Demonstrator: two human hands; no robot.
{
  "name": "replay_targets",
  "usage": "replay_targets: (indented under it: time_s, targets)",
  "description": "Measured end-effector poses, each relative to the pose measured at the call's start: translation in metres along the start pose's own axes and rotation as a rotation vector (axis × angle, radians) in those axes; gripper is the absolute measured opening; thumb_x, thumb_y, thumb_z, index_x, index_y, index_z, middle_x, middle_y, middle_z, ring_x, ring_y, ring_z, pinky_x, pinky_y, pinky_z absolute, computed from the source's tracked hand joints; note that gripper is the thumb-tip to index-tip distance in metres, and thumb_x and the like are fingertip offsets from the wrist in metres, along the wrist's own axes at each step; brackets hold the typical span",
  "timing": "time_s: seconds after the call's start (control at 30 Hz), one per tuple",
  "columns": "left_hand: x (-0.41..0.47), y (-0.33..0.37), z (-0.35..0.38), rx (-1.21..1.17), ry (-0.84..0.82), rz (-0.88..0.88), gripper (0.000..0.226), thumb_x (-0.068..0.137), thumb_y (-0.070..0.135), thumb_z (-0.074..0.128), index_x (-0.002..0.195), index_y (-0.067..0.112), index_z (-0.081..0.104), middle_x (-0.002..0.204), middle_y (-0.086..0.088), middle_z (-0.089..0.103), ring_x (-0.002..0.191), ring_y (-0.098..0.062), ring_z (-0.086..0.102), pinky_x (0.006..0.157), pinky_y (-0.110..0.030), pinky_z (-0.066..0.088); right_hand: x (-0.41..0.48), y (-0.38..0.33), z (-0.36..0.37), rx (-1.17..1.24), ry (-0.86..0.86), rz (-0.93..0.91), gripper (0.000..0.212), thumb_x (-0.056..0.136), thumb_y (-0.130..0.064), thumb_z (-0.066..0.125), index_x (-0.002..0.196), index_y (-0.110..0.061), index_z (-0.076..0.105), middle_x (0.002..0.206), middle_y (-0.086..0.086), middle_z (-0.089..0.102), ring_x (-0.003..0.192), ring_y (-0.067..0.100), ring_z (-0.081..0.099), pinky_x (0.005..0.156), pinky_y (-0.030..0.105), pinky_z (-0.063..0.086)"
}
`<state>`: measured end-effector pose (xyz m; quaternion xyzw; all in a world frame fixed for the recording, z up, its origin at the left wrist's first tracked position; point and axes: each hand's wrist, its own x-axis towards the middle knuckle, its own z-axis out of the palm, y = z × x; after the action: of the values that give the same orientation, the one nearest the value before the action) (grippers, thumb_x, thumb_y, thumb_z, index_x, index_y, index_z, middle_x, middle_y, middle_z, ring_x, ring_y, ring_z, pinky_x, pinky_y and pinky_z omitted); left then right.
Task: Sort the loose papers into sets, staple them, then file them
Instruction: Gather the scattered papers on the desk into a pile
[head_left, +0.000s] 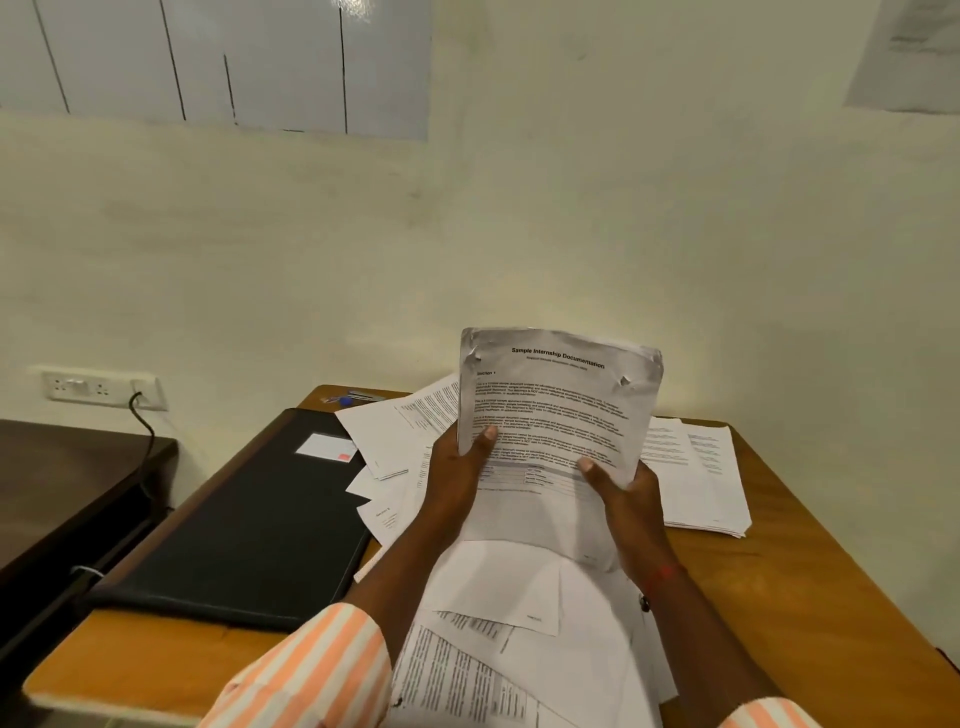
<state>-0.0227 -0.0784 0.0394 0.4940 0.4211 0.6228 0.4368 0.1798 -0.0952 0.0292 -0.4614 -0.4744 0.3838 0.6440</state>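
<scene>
A printed sheet headed "Sample Internship Documentation" (558, 400) is held upright above the desk, its top corners creased. My left hand (462, 467) grips its lower left edge, thumb on the front. My right hand (626, 493) grips its lower right edge the same way. Whether more sheets lie behind it cannot be told. Loose printed papers (509, 623) lie scattered across the wooden desk (810, 582) below my arms. A neater stack of papers (696, 478) lies at the right. A black file folder (260, 525) with a white label lies shut on the left of the desk.
A stapler (363, 396) and a small blue object (344, 400) sit at the desk's far edge by the wall. A darker table (67, 483) stands to the left. A wall socket (98, 387) has a black cable plugged in.
</scene>
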Motion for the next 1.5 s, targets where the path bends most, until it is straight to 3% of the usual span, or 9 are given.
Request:
replay_targets:
  time_s: [0.27, 0.5, 0.67, 0.87, 1.2, 1.3, 1.37, 1.47, 1.5]
  targets:
    - [-0.006, -0.016, 0.001, 0.028, -0.004, -0.012, 0.035, 0.096, 0.035, 0.067, 0.127, 0.019, 0.065, 0.113, 0.001, 0.076, 0.101, -0.016, 0.074, 0.083, -0.032, 0.061, -0.001, 0.014, 0.001, 0.037, -0.02, 0.022, 0.042, 0.088, -0.016, 0.075, 0.128, -0.015, 0.062, 0.117, -0.002, 0.073, 0.107, 0.015, 0.07, 0.089, 0.029, 0.057]
    - [-0.006, -0.038, 0.003, 0.185, 0.064, -0.083, 0.054, 0.076, 0.063, 0.073, 0.116, 0.028, 0.068, 0.108, 0.007, 0.076, 0.098, -0.016, 0.074, 0.087, -0.046, 0.061, -0.002, 0.025, 0.001, -0.004, -0.034, 0.037, 0.039, 0.089, -0.017, 0.075, 0.127, -0.015, 0.065, 0.114, -0.003, 0.074, 0.108, 0.015, 0.07, 0.092, 0.033, 0.057]
    - [-0.003, -0.025, 0.005, 0.178, 0.033, -0.08, 0.041, 0.089, 0.044, 0.075, 0.122, 0.021, 0.068, 0.112, 0.002, 0.075, 0.098, -0.016, 0.073, 0.085, -0.039, 0.062, 0.002, 0.02, -0.002, -0.013, -0.004, 0.023, 0.044, 0.089, -0.019, 0.076, 0.13, -0.015, 0.062, 0.119, -0.003, 0.072, 0.108, 0.011, 0.068, 0.091, 0.031, 0.057]
    - [-0.022, -0.042, 0.007, 0.171, 0.023, -0.155, 0.042, 0.083, 0.045, 0.077, 0.12, 0.027, 0.07, 0.109, 0.007, 0.077, 0.096, -0.015, 0.075, 0.087, -0.046, 0.062, -0.006, 0.039, -0.003, -0.048, -0.015, 0.061, 0.031, 0.089, -0.017, 0.075, 0.12, -0.018, 0.067, 0.111, -0.001, 0.075, 0.104, 0.017, 0.071, 0.075, 0.02, 0.058]
    - [-0.014, -0.025, -0.008, 0.143, -0.031, -0.227, 0.02, 0.09, 0.019, 0.076, 0.106, 0.03, 0.069, 0.101, 0.007, 0.077, 0.095, -0.017, 0.073, 0.083, -0.035, 0.06, 0.003, 0.001, -0.015, -0.135, -0.136, -0.09, 0.029, 0.094, -0.02, 0.069, 0.122, -0.026, 0.063, 0.113, -0.017, 0.073, 0.107, 0.0, 0.067, 0.087, 0.015, 0.052]
    - [-0.016, -0.029, -0.02, 0.114, -0.102, -0.321, 0.03, 0.089, 0.015, 0.077, 0.117, 0.021, 0.071, 0.108, 0.002, 0.078, 0.1, -0.023, 0.074, 0.095, -0.046, 0.057, 0.021, -0.008, -0.013, -0.151, -0.094, -0.086, 0.022, 0.094, -0.039, 0.067, 0.11, -0.025, 0.066, 0.11, 0.001, 0.074, 0.104, 0.013, 0.068, 0.093, 0.033, 0.052]
    - [-0.02, -0.029, -0.027, 0.119, -0.145, -0.402, 0.033, 0.089, 0.015, 0.076, 0.121, 0.015, 0.069, 0.104, 0.002, 0.079, 0.096, -0.023, 0.075, 0.088, -0.041, 0.06, 0.037, -0.005, -0.01, -0.173, -0.077, -0.049, 0.027, 0.089, -0.047, 0.067, 0.103, -0.024, 0.067, 0.107, 0.006, 0.074, 0.103, 0.023, 0.069, 0.097, 0.049, 0.053]
    - [-0.027, -0.02, -0.038, 0.165, -0.187, -0.506, 0.019, 0.091, 0.019, 0.075, 0.109, 0.016, 0.068, 0.085, 0.006, 0.079, 0.076, -0.015, 0.076, 0.063, -0.026, 0.059, 0.047, 0.005, -0.002, -0.241, -0.131, -0.005, 0.014, 0.092, -0.03, 0.062, 0.104, -0.025, 0.066, 0.109, -0.001, 0.074, 0.104, 0.024, 0.069, 0.098, 0.054, 0.053]
    - [-0.026, -0.015, -0.042, 0.174, -0.187, -0.538, 0.02, 0.092, 0.024, 0.075, 0.108, 0.017, 0.067, 0.087, 0.004, 0.079, 0.078, -0.018, 0.076, 0.065, -0.029, 0.06, 0.047, 0.008, 0.001, -0.202, -0.135, 0.028, 0.013, 0.094, -0.023, 0.06, 0.105, -0.024, 0.066, 0.11, 0.0, 0.074, 0.106, 0.025, 0.069, 0.099, 0.053, 0.052]
